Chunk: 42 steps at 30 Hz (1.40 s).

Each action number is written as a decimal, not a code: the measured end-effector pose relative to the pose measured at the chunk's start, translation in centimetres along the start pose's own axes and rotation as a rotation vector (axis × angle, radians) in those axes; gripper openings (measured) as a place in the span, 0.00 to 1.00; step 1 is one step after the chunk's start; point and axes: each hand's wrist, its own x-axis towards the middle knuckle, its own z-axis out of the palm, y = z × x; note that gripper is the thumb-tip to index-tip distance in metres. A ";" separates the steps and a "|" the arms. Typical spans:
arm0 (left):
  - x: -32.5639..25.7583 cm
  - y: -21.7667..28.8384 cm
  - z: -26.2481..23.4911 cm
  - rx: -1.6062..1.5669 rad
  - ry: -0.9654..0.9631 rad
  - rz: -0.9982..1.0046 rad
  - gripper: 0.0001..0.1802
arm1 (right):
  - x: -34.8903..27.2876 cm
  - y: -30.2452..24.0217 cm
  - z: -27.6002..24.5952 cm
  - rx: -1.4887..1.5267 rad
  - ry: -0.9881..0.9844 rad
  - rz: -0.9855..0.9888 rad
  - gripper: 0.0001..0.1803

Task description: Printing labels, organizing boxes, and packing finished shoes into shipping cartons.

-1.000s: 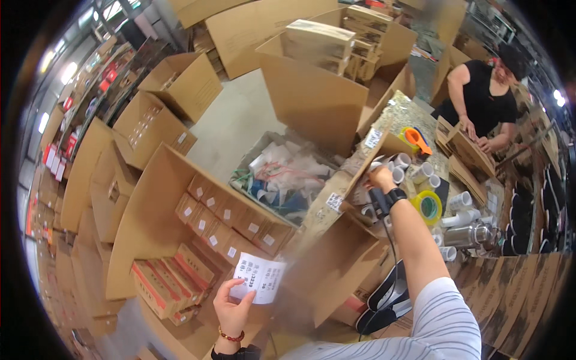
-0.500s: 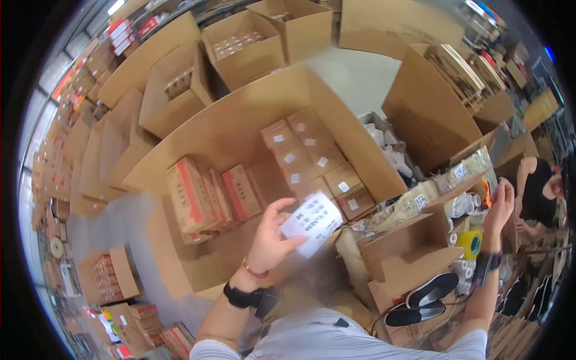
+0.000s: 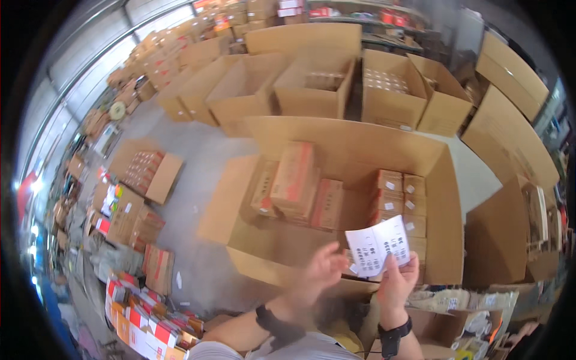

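I am holding a white paper slip (image 3: 378, 246) up in front of me, over the near edge of a big open cardboard carton (image 3: 354, 144) that is standing on the floor (image 3: 192, 168). My right hand (image 3: 397, 283) is pinching the slip at its lower edge, my grip clamped on the paper between thumb and fingertips, and the sheet is tilting slightly, its right corner higher than its left. My left hand (image 3: 324, 270) is hovering just beside the slip's lower left corner with the fingers spread apart; the hand is blurred, so I cannot tell whether it is touching the paper. I am wearing a dark band on each wrist.

Inside the big carton, right behind the slip, small brown boxes with white labels (image 3: 399, 198) are sitting in tidy rows against the right wall. To their left, flat brown packs with red print (image 3: 297, 180) are lying in a loose pile. Beyond the carton, more open cartons (image 3: 318, 90) are standing side by side. Off to my left, colourful small boxes (image 3: 141, 318) are crowding the floor near my elbow.
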 end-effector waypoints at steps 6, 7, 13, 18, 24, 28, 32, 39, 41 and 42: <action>-5.4 4.9 -7.8 -0.229 0.358 0.252 0.18 | -7.1 7.8 10.8 0.106 -0.247 0.417 0.09; -6.0 6.3 -10.6 -0.131 0.452 0.267 0.14 | -7.0 9.1 11.7 0.021 -0.384 0.412 0.11; -16.1 14.9 -26.6 0.323 0.444 0.282 0.19 | -10.5 15.0 24.6 -0.193 -0.966 0.399 0.30; -28.1 17.7 -38.9 0.537 0.801 0.424 0.24 | -18.4 24.6 38.4 -0.372 -1.140 0.625 0.16; -35.7 27.5 -44.2 0.701 1.084 0.320 0.19 | -24.1 33.2 54.3 -0.320 -1.540 0.798 0.15; -36.6 32.0 -50.0 0.753 1.250 0.134 0.14 | -23.4 37.4 62.8 -0.375 -1.691 0.868 0.13; -34.0 36.6 -56.5 0.808 1.269 0.135 0.09 | -21.6 41.9 69.2 -0.442 -1.754 0.337 0.11; -26.8 46.0 -69.7 0.920 1.121 0.097 0.10 | -16.2 49.0 79.8 -0.357 -1.428 -0.412 0.08; -25.1 49.7 -72.2 0.967 1.025 0.130 0.10 | -14.5 50.0 83.8 -0.360 -1.430 -0.453 0.07; -24.5 51.6 -73.4 0.917 1.019 0.103 0.11 | -13.7 50.6 85.7 -0.363 -1.452 -0.484 0.06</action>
